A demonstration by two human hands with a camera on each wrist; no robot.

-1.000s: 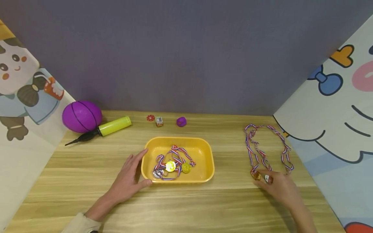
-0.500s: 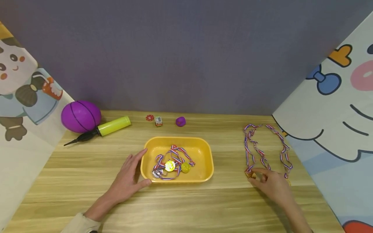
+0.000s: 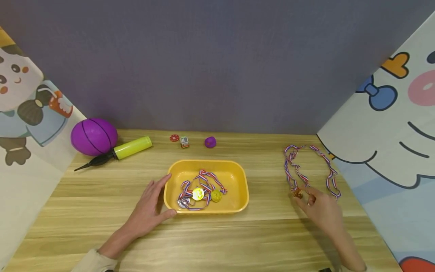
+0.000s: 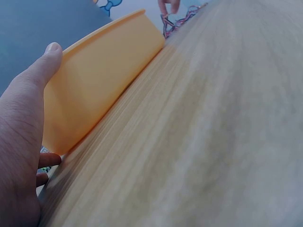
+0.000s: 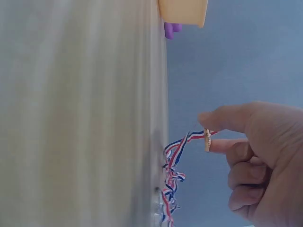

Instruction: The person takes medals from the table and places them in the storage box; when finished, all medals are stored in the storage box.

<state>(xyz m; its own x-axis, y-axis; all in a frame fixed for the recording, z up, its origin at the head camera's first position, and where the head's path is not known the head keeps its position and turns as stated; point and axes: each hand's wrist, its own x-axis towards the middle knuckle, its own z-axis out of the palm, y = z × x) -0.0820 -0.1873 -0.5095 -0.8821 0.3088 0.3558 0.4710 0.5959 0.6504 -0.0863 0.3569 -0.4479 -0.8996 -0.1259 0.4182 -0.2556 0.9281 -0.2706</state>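
While the left hand [image 3: 149, 211] rests flat-fingered against the left wall of the yellow tray [image 3: 242, 189], the right hand [image 3: 321, 211] pinches a bronze medal [image 3: 297, 193] between thumb and finger, lifted just off the desk [image 3: 217, 241]. Its striped ribbon [image 3: 299, 170] trails on the desk, right of the tray. A tangle of medals [image 3: 200, 192] already lies in the tray. A second ribbon [image 3: 331, 177] lies at far right; judged roughly halfway.

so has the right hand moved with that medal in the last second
Yes. The right hand, pinching the bronze medal, has lifted and drawn it up toward the far wall, while the yellow tray stayed put.
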